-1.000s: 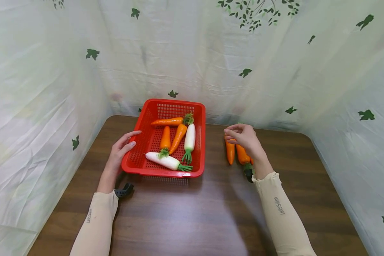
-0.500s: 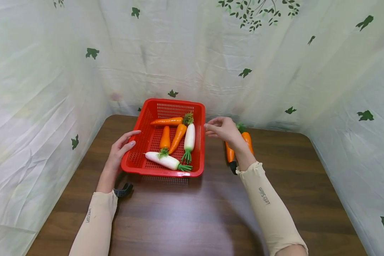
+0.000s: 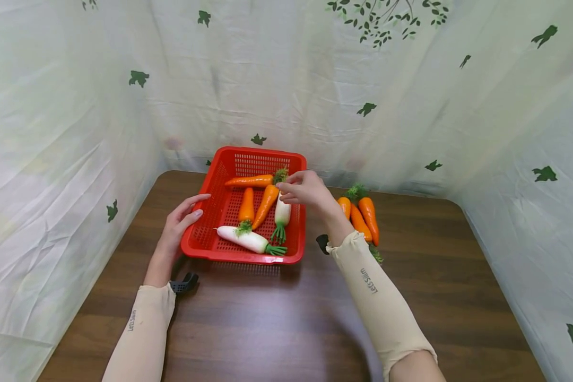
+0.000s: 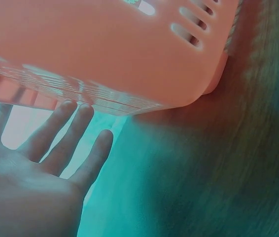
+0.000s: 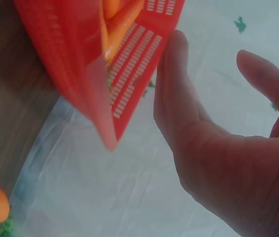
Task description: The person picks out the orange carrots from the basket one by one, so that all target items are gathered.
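The red plastic basket (image 3: pixel 201 253) holds three orange carrots (image 3: pixel 267 206) and two white radishes (image 3: pixel 242 239) with green tops. At its left rim is my left hand (image 3: pixel 174 225); in the left wrist view its fingers (image 4: pixel 60 133) are fairly straight and meet or nearly meet the basket's outer wall. My right hand (image 3: pixel 305 191) hovers over the basket's right side, above the upright-lying radish (image 3: pixel 283 213), and covers part of it. Nothing sits between its thumb and fingers, which are apart in the right wrist view.
Several more carrots (image 3: pixel 369 217) lie in a group on the brown wooden table (image 3: pixel 267 313), right of the basket. A green leafy top (image 3: pixel 376 254) shows below them, partly behind the right sleeve. White curtains (image 3: pixel 286 79) with leaf prints surround the table's back and sides.
My right hand has moved left from above the loose carrots to over the basket's right side, uncovering those carrots. The left hand and the basket have stayed in place.
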`<state>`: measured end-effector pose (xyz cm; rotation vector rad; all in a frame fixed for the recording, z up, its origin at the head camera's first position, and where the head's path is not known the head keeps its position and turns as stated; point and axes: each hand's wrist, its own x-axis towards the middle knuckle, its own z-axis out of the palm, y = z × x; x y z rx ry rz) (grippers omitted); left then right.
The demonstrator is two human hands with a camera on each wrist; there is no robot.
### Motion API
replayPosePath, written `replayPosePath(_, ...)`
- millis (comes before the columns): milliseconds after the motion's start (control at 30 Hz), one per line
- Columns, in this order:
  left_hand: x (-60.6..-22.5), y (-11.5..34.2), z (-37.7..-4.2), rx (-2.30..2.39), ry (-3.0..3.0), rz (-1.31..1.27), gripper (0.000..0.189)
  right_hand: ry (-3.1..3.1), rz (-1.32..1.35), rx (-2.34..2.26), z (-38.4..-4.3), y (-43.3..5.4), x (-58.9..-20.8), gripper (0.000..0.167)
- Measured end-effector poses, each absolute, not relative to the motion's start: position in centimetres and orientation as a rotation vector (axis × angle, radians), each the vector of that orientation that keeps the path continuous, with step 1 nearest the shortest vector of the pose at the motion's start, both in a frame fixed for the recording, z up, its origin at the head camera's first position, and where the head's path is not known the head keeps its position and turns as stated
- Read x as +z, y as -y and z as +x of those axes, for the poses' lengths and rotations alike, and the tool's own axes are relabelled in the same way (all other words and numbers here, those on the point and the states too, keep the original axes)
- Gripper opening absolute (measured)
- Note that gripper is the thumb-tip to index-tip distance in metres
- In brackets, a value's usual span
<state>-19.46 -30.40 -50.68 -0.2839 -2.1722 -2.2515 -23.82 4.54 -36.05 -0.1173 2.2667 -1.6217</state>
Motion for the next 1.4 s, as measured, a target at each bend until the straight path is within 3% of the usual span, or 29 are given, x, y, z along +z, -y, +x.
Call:
replayPosePath(567,-50.7,30.4,-19.8,-2.258,2.157,-0.314,0.048,-2.202,-0.108,-1.431,-25.3,0.5,-37.1,0.044)
replayPosePath(767,-50.7,30.6,-19.8,-2.265,2.138,-0.350,0.046,-2.180,-0.107,-1.407,-25.4,1.6,-37.2,0.028)
replayPosePath(1033,-50.8,30.7,-19.9,-2.269,2.142,-0.353,0.046,-2.207,-0.076,-1.356,-25.7,3.1,-38.0,0.027)
replayPosePath(1400,-50.8,30.7,-19.9,-2.274,2.139,-0.357,0.046,-2.228,0.030,-1.308,-26.7,5.2,-39.8,0.046)
